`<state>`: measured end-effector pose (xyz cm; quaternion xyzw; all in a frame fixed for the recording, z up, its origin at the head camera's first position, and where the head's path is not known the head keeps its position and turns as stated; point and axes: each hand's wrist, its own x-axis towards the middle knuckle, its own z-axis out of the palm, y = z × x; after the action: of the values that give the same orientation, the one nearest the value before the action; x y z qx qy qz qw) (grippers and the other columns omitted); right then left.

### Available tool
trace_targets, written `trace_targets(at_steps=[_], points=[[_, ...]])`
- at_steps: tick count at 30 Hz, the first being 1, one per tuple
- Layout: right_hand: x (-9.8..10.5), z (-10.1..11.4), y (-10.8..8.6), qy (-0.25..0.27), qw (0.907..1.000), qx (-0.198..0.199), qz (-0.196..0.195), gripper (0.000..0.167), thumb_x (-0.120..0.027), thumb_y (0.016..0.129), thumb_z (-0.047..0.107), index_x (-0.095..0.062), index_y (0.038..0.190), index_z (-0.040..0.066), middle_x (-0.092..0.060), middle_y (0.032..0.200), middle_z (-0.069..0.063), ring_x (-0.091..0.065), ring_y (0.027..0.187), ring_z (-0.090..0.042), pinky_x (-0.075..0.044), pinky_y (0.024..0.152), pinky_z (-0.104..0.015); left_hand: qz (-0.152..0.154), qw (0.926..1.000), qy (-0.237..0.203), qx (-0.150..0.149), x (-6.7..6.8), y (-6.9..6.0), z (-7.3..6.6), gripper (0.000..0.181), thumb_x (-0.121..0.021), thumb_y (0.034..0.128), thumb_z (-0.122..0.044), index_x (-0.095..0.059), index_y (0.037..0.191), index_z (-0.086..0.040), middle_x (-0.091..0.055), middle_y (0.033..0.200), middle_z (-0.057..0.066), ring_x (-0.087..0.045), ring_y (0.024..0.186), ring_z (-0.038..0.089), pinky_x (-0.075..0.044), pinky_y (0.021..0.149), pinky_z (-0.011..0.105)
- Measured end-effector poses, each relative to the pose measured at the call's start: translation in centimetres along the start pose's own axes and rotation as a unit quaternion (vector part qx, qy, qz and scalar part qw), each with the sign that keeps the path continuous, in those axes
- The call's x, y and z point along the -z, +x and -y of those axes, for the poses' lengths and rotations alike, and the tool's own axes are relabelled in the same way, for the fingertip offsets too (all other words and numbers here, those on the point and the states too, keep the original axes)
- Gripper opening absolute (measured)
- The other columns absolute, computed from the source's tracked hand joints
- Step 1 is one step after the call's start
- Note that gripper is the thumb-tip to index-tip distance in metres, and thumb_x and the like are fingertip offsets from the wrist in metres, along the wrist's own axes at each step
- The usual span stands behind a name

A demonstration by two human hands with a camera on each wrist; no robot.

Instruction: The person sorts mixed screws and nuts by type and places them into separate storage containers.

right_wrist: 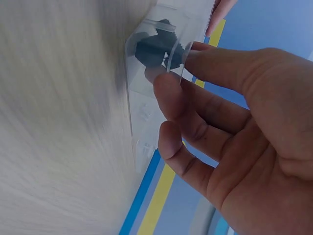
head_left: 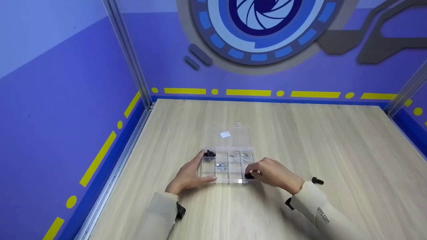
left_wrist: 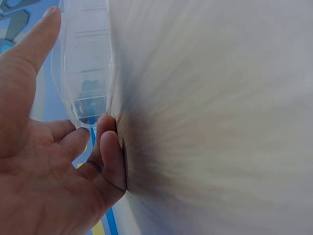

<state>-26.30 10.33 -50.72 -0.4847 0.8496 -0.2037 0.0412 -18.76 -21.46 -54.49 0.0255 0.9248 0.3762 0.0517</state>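
A clear plastic compartment box (head_left: 222, 180) lies on the table with its lid (head_left: 230, 140) laid back behind it. My left hand (head_left: 190, 176) rests at the box's left side, thumb stretched along the front corner and fingers loosely bent by the wall. My right hand (head_left: 272, 171) reaches into the front right compartment, where thumb and index finger pinch a black bolt (right_wrist: 151, 49); the fingertips are partly hidden. Black pieces (head_left: 209, 153) fill the back left compartment. Small silvery parts (head_left: 221, 165) sit in a middle compartment, and metal pins (head_left: 246, 155) in the back right one.
A loose black bolt (head_left: 318, 180) lies on the wooden table (head_left: 350, 150) beside my right sleeve. A white label (head_left: 225, 134) shows on the lid. Blue-purple panels stand behind and to the left, joined by a metal post (head_left: 128, 50).
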Motion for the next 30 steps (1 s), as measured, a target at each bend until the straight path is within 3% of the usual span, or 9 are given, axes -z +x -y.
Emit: trace_targets(at_steps=[8, 18, 25, 30], points=[[0.0, -0.1, 0.0, -0.002, 0.9999, -0.003, -0.011, 0.026, -0.065, 0.091, -0.005, -0.08, 0.101, 0.014, -0.077, 0.093, 0.004, -0.049, 0.061, 0.001, -0.047, 0.056, -0.02, 0.001, 1.0, -0.003, 0.007, 0.1, 0.0, -0.1, 0.117, -0.083, 0.0801, -0.058, -0.016, 0.166, -0.014, -0.023, 0.169, 0.012, -0.027, 0.152, 0.037, -0.026, 0.124, 0.051], [-0.2, -0.1, -0.2, 0.007, 0.9999, -0.007, -0.009, 0.025, -0.065, 0.093, -0.004, -0.079, 0.101, 0.014, -0.076, 0.091, 0.005, -0.049, 0.062, 0.0, -0.047, 0.057, -0.02, 0.004, 1.0, -0.003, 0.008, 0.0, -0.1, 0.0, 0.117, -0.083, 0.08, -0.058, -0.016, 0.166, -0.014, -0.024, 0.169, 0.012, -0.028, 0.152, 0.037, -0.026, 0.124, 0.052], [0.3, -0.8, -1.0, 0.016, 0.9977, 0.021, -0.063, 0.018, -0.068, 0.096, -0.002, -0.079, 0.106, 0.008, -0.078, 0.099, -0.002, -0.069, 0.08, -0.006, -0.06, 0.069, -0.028, 0.0, 1.0, -0.005, 0.004, 0.0, 0.0, 0.1, 0.117, -0.083, 0.0797, -0.057, -0.017, 0.166, -0.013, -0.026, 0.168, 0.013, -0.03, 0.151, 0.038, -0.028, 0.123, 0.052], [1.6, -2.3, -2.9, -0.027, 0.9951, 0.008, -0.094, 0.019, -0.07, 0.093, -0.004, -0.078, 0.108, 0.007, -0.078, 0.102, -0.005, -0.073, 0.088, -0.014, -0.062, 0.074, -0.034, 0.0, 1.0, -0.005, 0.006, 0.0, 0.0, 0.0, 0.118, -0.083, 0.0793, -0.058, -0.017, 0.166, -0.013, -0.026, 0.168, 0.013, -0.029, 0.151, 0.038, -0.028, 0.123, 0.052]])
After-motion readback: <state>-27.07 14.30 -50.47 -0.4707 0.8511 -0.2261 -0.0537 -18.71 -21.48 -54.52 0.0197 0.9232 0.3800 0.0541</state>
